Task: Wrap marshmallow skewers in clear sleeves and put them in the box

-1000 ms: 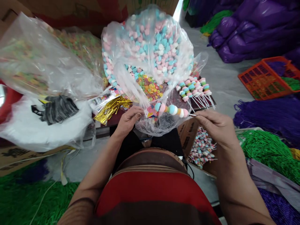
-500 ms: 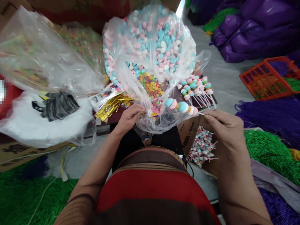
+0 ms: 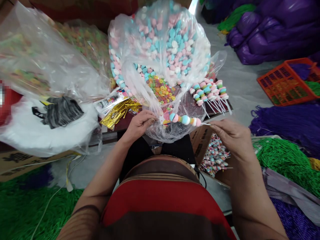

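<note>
My right hand (image 3: 228,135) pinches the white stick of a candy skewer (image 3: 185,120) strung with pink, blue, white and orange pieces. The skewer points left, its tip beside a small printed bag (image 3: 165,117). My left hand (image 3: 142,122) has thumb and fingers closed on the edge of that clear bag. Behind them, a large plastic bag (image 3: 162,43) of pink, blue and white candies stands with ring candies (image 3: 162,91) in its front opening. Finished-looking skewers (image 3: 210,90) lie to the right of it, sticks toward me.
Gold twist ties (image 3: 120,113) and a printed packet (image 3: 112,100) lie left of my left hand. A cardboard box (image 3: 200,140) of wrapped skewers is below my right hand. An orange crate (image 3: 287,83) stands right; white plastic bags (image 3: 85,133) lie left.
My right hand has moved left with the skewer, bringing its tip to the small printed bag. My left hand has barely moved.
</note>
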